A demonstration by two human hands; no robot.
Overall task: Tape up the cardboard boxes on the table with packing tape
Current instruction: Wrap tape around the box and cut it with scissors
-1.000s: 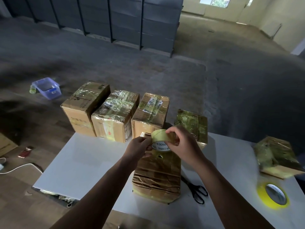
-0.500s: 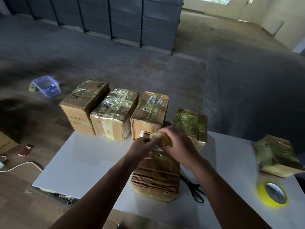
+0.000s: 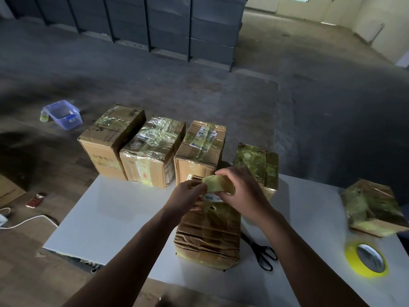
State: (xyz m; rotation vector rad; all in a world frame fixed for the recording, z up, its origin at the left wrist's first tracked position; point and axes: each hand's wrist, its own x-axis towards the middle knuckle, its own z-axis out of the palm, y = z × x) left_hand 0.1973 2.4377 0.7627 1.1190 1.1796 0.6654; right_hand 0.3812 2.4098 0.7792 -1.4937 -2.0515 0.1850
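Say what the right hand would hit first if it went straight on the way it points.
The right hand, gripping the yellowish packing tape roll, points left and away. It would likely meet the left hand at the roll's edge first; depth is unclear.

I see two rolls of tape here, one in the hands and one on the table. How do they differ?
The held tape roll is gripped by the left hand and right hand, tilted above the crumpled box. The spare tape roll lies flat and untouched on the table, near its right edge. The held tape roll looks dull, pale yellow, while the spare tape roll is bright yellow. Both are yellowish tape on a pale core.
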